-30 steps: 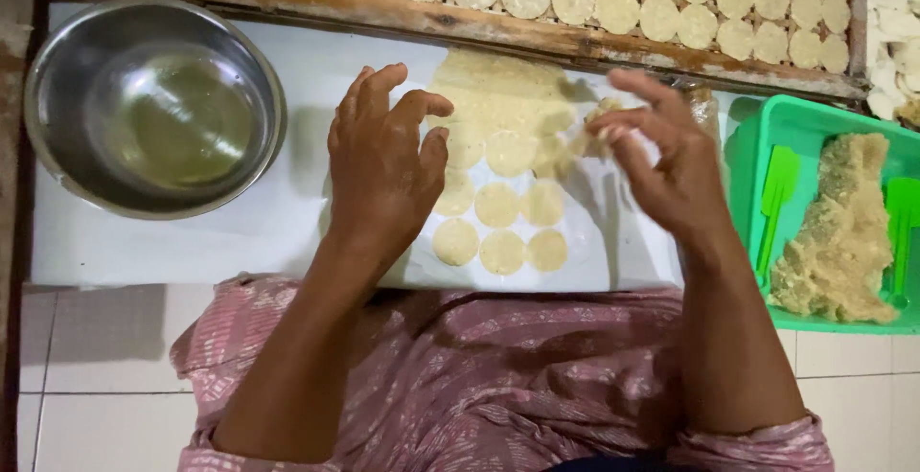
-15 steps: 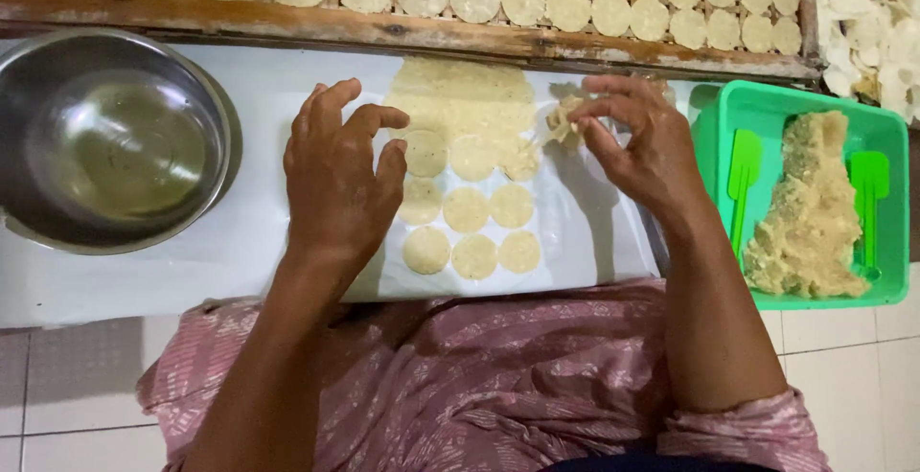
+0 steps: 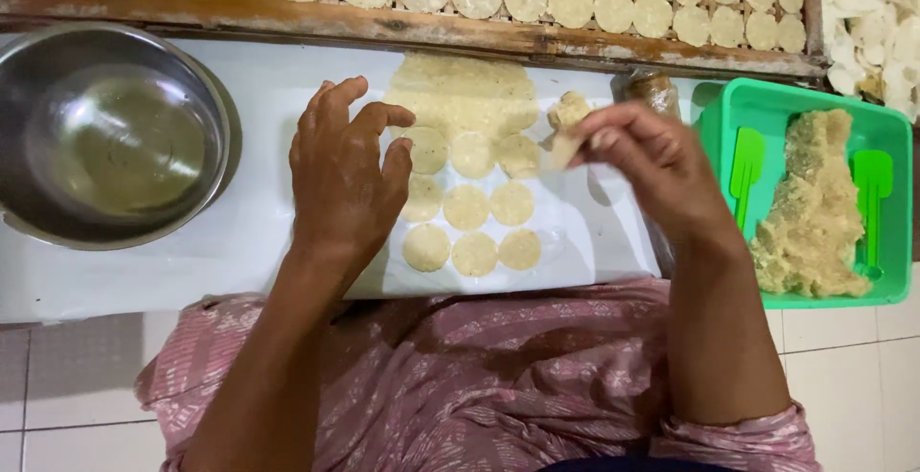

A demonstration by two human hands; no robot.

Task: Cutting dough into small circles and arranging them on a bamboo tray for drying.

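Dough scraps (image 3: 567, 115) sit pinched in my right hand (image 3: 661, 170) above centre; my left hand (image 3: 345, 180), fingers loose and holding nothing, presses the white sheet (image 3: 585, 242) on the counter. Lifting trimmings slowly should spare the nine cut rounds (image 3: 467, 207). One steel bowl (image 3: 105, 137) far left, one green tray (image 3: 896, 213) far right.

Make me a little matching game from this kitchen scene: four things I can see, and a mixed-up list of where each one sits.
Things:
1. metal bowl
2. green tub
3. dough scrap
4. cut dough rounds

Places:
A. pinched in the right hand
B. far left of the white sheet
C. beside the left hand, in rows
D. far right, holding crumbly dough

Pairs: 1-B, 2-D, 3-A, 4-C
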